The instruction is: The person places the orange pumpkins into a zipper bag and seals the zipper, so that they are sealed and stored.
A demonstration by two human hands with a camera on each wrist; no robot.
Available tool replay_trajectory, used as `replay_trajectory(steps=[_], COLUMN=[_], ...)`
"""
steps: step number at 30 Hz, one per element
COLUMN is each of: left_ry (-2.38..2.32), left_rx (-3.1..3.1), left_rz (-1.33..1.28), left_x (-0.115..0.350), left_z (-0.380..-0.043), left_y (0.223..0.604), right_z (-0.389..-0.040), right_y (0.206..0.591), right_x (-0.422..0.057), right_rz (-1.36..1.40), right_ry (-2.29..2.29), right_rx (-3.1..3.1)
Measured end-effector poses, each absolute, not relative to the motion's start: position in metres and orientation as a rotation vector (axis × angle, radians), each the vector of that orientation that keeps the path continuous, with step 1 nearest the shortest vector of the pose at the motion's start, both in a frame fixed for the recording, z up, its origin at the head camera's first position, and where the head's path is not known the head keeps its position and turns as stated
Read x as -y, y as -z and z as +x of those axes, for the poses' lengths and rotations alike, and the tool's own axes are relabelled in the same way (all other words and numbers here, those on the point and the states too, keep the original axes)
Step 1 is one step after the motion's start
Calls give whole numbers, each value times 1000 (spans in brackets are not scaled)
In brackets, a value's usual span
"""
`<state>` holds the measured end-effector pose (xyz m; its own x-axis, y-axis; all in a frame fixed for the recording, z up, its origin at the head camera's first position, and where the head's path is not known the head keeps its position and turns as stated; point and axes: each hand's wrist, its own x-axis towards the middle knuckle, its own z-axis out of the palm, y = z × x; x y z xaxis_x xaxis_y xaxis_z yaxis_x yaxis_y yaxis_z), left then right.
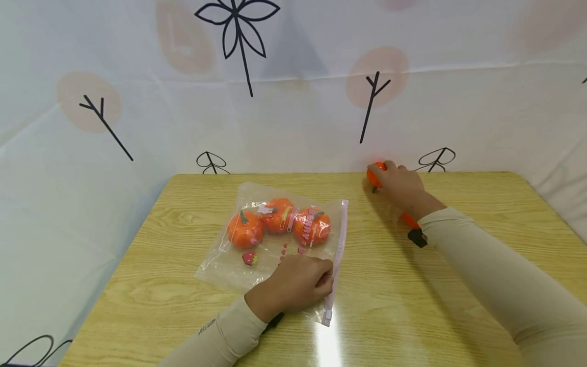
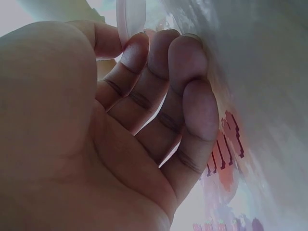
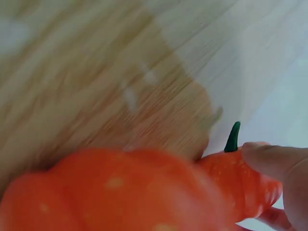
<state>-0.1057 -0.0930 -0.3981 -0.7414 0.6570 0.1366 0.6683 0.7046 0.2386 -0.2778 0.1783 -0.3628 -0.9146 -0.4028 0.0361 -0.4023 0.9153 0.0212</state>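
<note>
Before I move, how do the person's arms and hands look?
Left hand and right hand are ungloved. Left sleeve and right sleeve are close-fitting, beige; the left bears dark, unreadable lettering. A black piece shows by the right cuff, another by the left.

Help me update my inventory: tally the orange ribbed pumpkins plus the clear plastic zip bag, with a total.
Clear plastic zip bag: 1
Orange ribbed pumpkins: 5 (3 in the bag, 1 in the right hand, 1 partly hidden near that wrist)
Total: 6

Clear glossy plastic bag [image 1: 222,265], smooth plastic zip strip [image 1: 341,237], shiny plastic-looking pumpkins [image 3: 231,180], wood-grain table [image 1: 151,280] with glossy sheen, creased matt cloth backdrop [image 1: 302,122], matt cloth sleeves [image 1: 481,270]
</note>
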Motion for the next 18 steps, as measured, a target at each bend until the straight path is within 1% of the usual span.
replay_trajectory(steps=[9,18], left_ry=[429,421], left_rx=[2848,2856], left_rz=[-1123,-1115], left_x=[93,92], left_z=[-106,-105], left_y=[398,397], right_z=[-260,-240], right_y=[360,359], right_x=[-170,-165], right_rz=[710,670], right_ry=[-165,-255], right_rx=[2975,2991])
